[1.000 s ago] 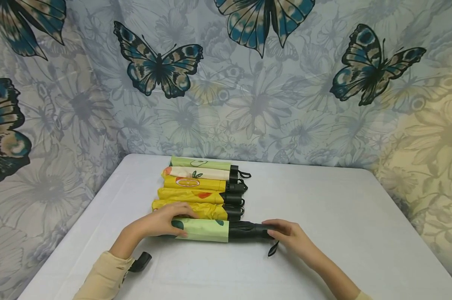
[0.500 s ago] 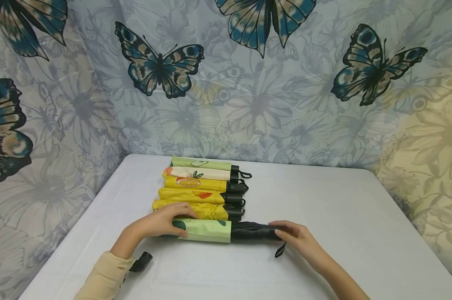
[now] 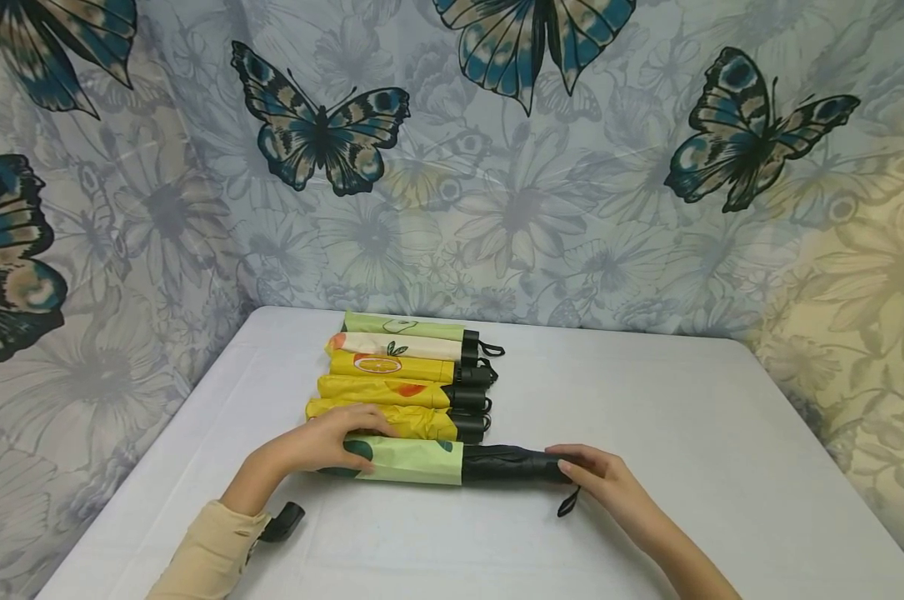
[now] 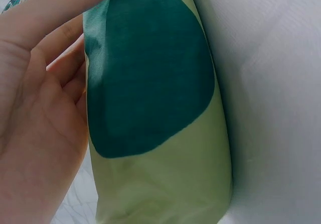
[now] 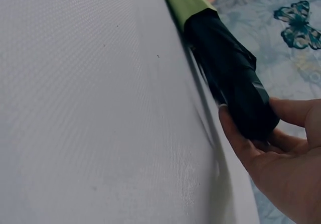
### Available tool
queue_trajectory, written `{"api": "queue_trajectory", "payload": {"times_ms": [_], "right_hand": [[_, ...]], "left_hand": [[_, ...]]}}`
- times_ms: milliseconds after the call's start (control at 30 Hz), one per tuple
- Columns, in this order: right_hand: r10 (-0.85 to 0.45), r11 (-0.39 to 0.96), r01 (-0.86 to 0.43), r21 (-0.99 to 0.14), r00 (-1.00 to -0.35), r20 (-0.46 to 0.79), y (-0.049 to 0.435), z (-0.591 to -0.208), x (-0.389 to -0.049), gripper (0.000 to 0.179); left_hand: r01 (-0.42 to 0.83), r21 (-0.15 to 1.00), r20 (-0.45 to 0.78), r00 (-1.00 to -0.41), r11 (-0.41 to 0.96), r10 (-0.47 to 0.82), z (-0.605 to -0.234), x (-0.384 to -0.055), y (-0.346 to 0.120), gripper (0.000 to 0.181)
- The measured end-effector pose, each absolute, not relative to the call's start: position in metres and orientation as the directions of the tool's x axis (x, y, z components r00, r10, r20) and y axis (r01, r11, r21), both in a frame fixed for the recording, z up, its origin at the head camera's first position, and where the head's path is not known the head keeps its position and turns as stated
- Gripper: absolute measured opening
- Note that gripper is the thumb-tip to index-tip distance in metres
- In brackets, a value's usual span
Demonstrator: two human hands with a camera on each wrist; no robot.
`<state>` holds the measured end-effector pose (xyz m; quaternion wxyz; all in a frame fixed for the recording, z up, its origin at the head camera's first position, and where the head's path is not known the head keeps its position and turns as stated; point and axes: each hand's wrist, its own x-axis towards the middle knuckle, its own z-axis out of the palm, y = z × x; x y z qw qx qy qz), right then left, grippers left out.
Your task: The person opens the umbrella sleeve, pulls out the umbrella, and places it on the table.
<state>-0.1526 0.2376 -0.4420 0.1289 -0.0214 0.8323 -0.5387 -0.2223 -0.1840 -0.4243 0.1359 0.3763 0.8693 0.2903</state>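
Green sleeve (image 3: 417, 462) and black bundle (image 3: 504, 463) held at two places, bundle partly exposed

Location: sleeve and bundle lay in one line, side to side, on the white table (image 3: 646, 400), nearer the person than a row of five wrapped items (image 3: 422, 372). The sleeve was just beside the nearest item; contact could not be confirmed.

Grip: the left hand (image 3: 327, 440) held the sleeve near its left end, thumb to the near side and fingers over the far side, spread to the sleeve's width. The right hand (image 3: 597, 475) had thumb and fingers closed about the bundle's free right end. A black loop (image 3: 568, 502) hung below that end.

Handling: the bundle was judged light and not fragile, probably firm at its core beneath smooth, loose folds that could slip. The sleeve appeared thin, soft and liable to crease. The best holds were judged to be the bundle's tip and the sleeve's body behind its mouth, with light pressure.

Containers: the sleeve enclosed part of the bundle; how much lay inside could not be told. In the row, one green cover (image 3: 429, 330), one cream cover (image 3: 429, 347) and three yellow covers (image 3: 384, 388) had black ends (image 3: 466, 397) at their right. Their contents were hidden.
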Motion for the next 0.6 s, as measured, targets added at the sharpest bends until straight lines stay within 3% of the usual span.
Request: {"api": "queue_trajectory", "payload": {"times_ms": [600], "right_hand": [[-0.125,0.419,0.119,-0.900,-0.974,-0.187,0.262,-0.441,-0.146,0.045]], "left_hand": [[0.582,0.611,-0.004,-0.675,0.536,0.738,-0.428,-0.225,-0.185,0.044]]}}
